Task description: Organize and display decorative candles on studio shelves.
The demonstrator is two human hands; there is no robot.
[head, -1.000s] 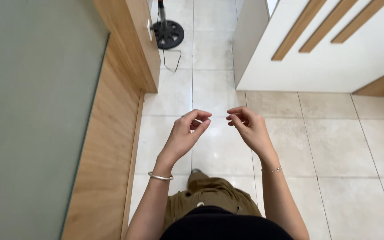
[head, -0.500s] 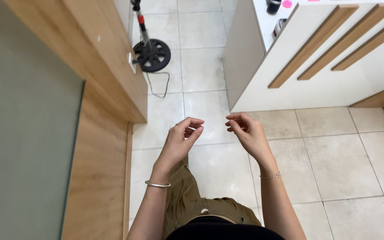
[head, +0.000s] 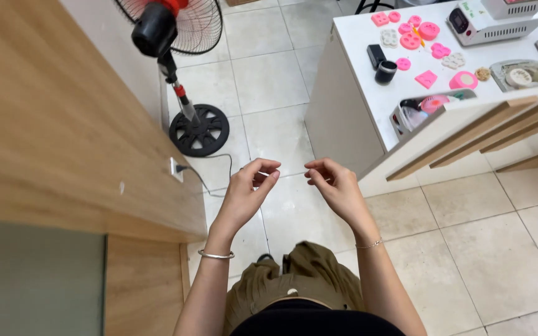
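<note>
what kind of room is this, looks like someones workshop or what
Probably a small craft or hobby workroom, perhaps for moulding or baking: a white worktable carries pink silicone moulds and a small white machine, with a pedestal fan on the tiled floor.

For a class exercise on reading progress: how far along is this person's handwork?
Done: pink moulds lie spread on the white counter. In hand: the left hand and right hand are raised over the floor, fingertips pinched; whatever is between them is too small to tell. Left: probably most of it, since neither hand is at the counter.
</note>
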